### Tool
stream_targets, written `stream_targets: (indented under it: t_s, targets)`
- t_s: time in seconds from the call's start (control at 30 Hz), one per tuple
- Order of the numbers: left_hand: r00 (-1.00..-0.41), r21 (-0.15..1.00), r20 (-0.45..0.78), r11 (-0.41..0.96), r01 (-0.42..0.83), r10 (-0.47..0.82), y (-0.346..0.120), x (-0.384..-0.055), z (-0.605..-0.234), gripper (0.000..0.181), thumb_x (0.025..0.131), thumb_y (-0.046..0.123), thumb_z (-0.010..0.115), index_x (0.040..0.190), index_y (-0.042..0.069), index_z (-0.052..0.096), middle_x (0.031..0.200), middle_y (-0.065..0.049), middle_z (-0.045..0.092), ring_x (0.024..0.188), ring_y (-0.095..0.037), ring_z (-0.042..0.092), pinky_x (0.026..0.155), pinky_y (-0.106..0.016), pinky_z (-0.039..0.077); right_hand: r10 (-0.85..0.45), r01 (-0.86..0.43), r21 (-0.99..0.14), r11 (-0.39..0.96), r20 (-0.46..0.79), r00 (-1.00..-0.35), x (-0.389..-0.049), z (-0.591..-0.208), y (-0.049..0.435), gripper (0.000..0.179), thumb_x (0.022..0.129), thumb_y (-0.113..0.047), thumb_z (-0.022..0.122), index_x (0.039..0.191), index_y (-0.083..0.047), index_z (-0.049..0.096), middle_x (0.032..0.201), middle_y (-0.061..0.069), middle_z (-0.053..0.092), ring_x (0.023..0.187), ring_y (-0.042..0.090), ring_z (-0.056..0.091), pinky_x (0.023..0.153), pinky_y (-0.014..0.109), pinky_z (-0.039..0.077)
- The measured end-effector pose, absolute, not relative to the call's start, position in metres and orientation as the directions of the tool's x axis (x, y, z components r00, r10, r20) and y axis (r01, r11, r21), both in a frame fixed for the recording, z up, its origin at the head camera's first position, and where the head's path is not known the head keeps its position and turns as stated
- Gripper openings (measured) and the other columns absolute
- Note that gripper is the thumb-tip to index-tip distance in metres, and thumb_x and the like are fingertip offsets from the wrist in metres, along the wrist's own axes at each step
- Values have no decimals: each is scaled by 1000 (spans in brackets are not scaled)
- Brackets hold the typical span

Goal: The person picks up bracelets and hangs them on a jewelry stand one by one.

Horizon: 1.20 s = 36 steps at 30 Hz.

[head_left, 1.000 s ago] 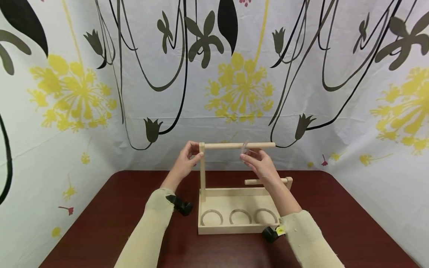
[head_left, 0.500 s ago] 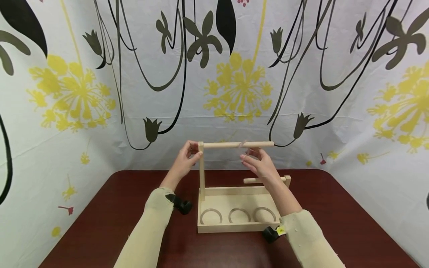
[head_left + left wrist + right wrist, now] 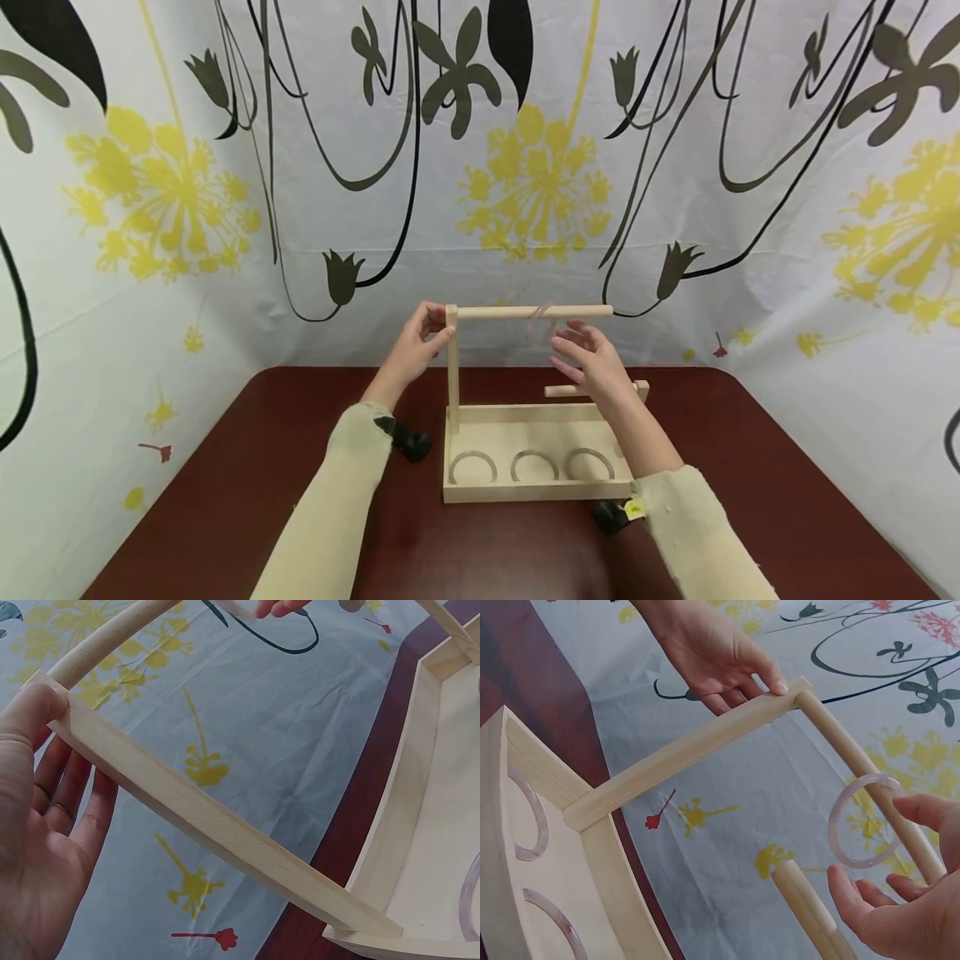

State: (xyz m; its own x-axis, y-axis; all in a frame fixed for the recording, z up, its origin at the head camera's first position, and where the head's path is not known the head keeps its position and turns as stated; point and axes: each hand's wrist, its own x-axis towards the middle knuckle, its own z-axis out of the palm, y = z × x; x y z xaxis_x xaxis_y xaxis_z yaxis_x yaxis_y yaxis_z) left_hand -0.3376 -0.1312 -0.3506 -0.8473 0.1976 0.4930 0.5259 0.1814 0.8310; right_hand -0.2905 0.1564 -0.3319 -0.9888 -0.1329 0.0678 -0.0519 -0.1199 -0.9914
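A pale, translucent bangle (image 3: 835, 829) hangs around the upper wooden rod (image 3: 487, 313), a little right of its middle. My right hand (image 3: 597, 367) is just right of the bangle, with fingers spread and loosely bent, holding nothing. In the right wrist view its thumb lies close to the rod; I cannot tell whether it touches. My left hand (image 3: 407, 348) grips the top of the upright post (image 3: 202, 817), where the rod joins it, thumb in front and fingers behind. Three more bangles stand in the wooden tray (image 3: 536, 494): left (image 3: 472, 453), middle (image 3: 534, 452) and right (image 3: 588, 452).
A shorter, lower rod (image 3: 561, 391) sticks out leftward from a short post (image 3: 641, 390) at the tray's right, partly behind the right forearm. The stand rests on a dark red table (image 3: 337, 500). A patterned cloth (image 3: 300, 208) hangs behind and at both sides.
The right hand has let go of the bangle, which now hangs on the upper rod. That hand has moved slightly right, its fingers opening. The left hand keeps its grip on the post.
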Motion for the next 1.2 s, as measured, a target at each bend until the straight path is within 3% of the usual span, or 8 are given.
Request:
stream_targets:
  t_s: [0.3,0.6,0.9,1.07,1.2]
  targets:
    - [-869,851,458,189,490,190,-131,-339,-348,26,100,5,58,123,-2,49,116,-22,58,91,-13,55,64,-25,39,-152,-95,-993,-70,105,-983,-272,-342,149,67,101,-16,59,156,-6,23,159,16,31,142,29,41,108,29,46]
    - [-835,822,508,171,543,213,-129,-342,-347,26,100,4,57,122,-5,47,117,-26,56,109,-35,56,78,-29,42,-255,-173,-985,-20,172,-952,-259,-354,123,56,98,-8,61,148,-3,37,147,23,44,109,2,63,106,35,49]
    - [-831,819,525,158,552,184,-131,-342,-352,26,99,3,59,122,-5,49,115,-25,58,106,-28,57,82,-26,44,-391,-218,-969,119,156,-907,-253,-373,99,47,96,-18,66,140,-9,51,136,17,58,119,25,61,100,35,52]
    - [-826,818,535,136,559,177,-131,-341,-352,26,98,0,59,121,-6,49,111,-22,59,100,-11,55,89,-24,44,-463,-227,-960,166,127,-877,-257,-387,94,44,97,-16,65,138,-8,53,137,21,56,122,31,61,101,40,51]
    - [-822,818,539,118,563,181,-129,-342,-352,26,97,-2,58,121,-8,49,110,-21,58,99,-9,54,95,-34,45,-508,-243,-951,192,115,-853,-264,-398,95,46,97,-15,64,139,-3,51,139,23,54,128,39,57,103,43,50]
